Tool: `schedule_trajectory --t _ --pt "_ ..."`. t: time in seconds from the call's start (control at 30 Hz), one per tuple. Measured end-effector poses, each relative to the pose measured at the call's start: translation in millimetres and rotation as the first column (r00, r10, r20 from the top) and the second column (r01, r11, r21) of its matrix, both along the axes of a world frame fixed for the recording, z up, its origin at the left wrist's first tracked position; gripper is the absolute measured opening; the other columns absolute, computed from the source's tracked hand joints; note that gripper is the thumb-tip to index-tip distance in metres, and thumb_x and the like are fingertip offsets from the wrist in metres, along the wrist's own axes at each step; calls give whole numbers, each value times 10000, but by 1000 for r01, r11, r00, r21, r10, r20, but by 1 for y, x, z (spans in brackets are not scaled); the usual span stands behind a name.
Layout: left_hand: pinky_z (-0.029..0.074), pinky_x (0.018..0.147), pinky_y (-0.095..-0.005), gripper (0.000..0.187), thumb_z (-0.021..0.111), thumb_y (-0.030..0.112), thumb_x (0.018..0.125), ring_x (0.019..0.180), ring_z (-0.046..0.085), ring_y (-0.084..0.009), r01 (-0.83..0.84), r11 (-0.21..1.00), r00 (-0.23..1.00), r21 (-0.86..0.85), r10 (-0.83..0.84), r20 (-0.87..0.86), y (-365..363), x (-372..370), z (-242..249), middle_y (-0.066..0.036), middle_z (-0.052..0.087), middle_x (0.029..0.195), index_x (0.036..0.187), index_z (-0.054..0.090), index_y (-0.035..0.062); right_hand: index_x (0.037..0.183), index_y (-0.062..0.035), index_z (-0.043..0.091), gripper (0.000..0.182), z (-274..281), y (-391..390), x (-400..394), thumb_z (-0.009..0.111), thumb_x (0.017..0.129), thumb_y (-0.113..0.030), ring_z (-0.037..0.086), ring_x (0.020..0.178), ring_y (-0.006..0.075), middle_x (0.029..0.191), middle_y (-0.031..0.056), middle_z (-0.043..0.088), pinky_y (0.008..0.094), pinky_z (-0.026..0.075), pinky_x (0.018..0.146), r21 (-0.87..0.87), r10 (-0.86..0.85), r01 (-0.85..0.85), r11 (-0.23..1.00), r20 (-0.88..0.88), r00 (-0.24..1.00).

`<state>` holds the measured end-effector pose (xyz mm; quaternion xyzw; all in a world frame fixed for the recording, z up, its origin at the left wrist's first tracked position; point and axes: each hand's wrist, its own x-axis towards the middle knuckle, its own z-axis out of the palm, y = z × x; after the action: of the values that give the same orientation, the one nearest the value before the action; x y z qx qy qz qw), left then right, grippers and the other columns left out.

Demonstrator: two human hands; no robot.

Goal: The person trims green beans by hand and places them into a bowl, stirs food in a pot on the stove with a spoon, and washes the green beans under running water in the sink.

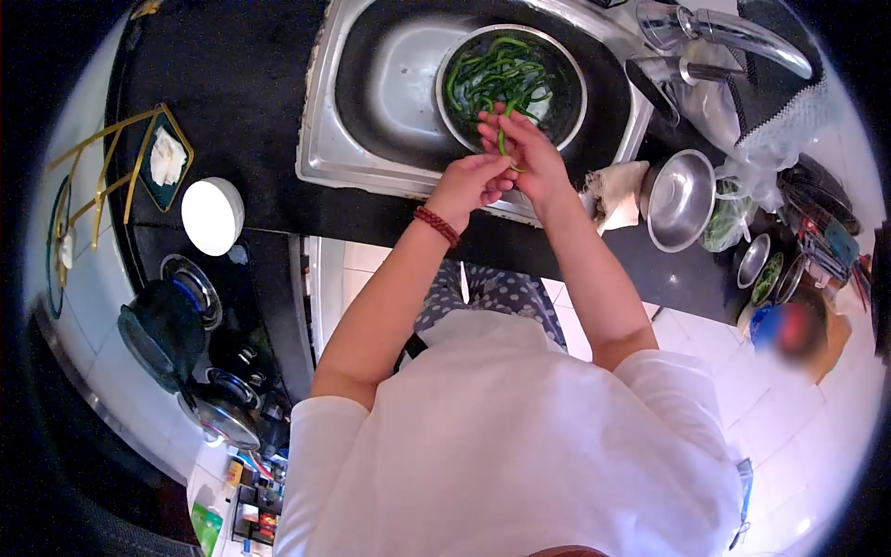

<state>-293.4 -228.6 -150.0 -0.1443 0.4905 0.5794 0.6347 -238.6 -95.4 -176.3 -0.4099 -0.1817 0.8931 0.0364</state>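
Note:
Over the front edge of the sink, my left hand [471, 188] and my right hand [531, 153] meet around one long, thin green chili pepper [502, 141]. The right fingers are closed on its upper length, while the left thumb and fingers pinch near its lower end. Just beyond them, a round metal basin [581, 119] sits in the sink. Many more curved green chili peppers [497, 74] lie heaped inside it, apparently in water. A reddish-brown beaded bracelet circles my left wrist.
The steel sink [320, 153] has a faucet [752, 42] at its right. A metal bowl [680, 200], a cloth [617, 193] and bagged greens [729, 218] stand right. On the left are a white bowl [213, 216], a gold-framed rack [116, 153] and a dark pot [162, 334] by the stove.

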Motion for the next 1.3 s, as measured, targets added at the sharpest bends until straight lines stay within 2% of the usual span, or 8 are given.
schedule_trajectory --t 0.7,0.9,0.93,0.97,1.1,1.13,1.17,1.3 --pt "527 704 -259 173 627 257 901 732 624 -119 212 969 947 126 -236 218 -11 -14 -8 -5 636 808 889 634 85 1116 -51 550 197 26 -17 -16 537 921 -80 441 559 55 798 52 614 159 322 431 384 54 -127 914 195 979" --pt "550 619 -252 209 692 206 844 665 642 -141 251 964 965 -82 -256 -50 -4 -25 7 -51 643 775 869 638 6 1179 -43 539 269 -1 7 -14 563 923 -123 535 622 59 805 35 630 187 421 496 686 86 -292 666 319 944" --pt "552 593 -252 212 720 178 817 640 637 -133 187 973 963 -133 -208 -169 -5 -32 12 -60 648 761 864 645 -16 1217 -24 517 331 -29 18 -7 587 912 -131 587 674 101 821 54 640 240 480 567 735 98 -425 529 444 891" --pt "550 602 -253 189 729 143 805 656 640 -134 141 982 957 -128 -169 -238 -11 -40 -1 -66 656 778 876 643 -10 1249 -4 489 399 -55 27 7 613 901 -154 612 700 144 856 78 655 266 500 631 775 26 -632 27 631 775" --pt "543 599 -255 157 718 99 802 715 649 -141 -155 962 726 -226 -44 -687 -29 -79 -33 -92 672 846 911 644 14 1140 4 574 322 -65 26 -3 602 914 -223 626 747 160 909 82 665 279 501 657 782 222 -582 225 541 812" --pt "544 648 -260 133 678 119 835 760 652 -144 -227 958 850 -176 107 -516 -31 -91 -37 -84 675 880 916 647 18 1113 6 595 315 -51 21 -11 599 918 -240 629 758 164 922 83 667 282 501 663 772 266 -573 276 511 817" --pt "542 670 -262 136 659 127 848 771 653 -148 -247 950 879 -192 136 -457 -32 -96 -39 -82 677 887 928 647 17 1046 -11 635 262 -39 8 -22 555 943 -238 627 794 160 898 67 660 273 502 671 436 336 -496 751 394 856" --pt "518 815 -292 261 546 220 933 917 640 -189 -306 932 934 -195 254 -253 -30 -111 -48 -104 657 1018 1057 618 3 985 -7 655 233 -118 0 -33 535 919 -196 632 723 184 868 120 666 303 537 626 283 210 -359 889 444 871"
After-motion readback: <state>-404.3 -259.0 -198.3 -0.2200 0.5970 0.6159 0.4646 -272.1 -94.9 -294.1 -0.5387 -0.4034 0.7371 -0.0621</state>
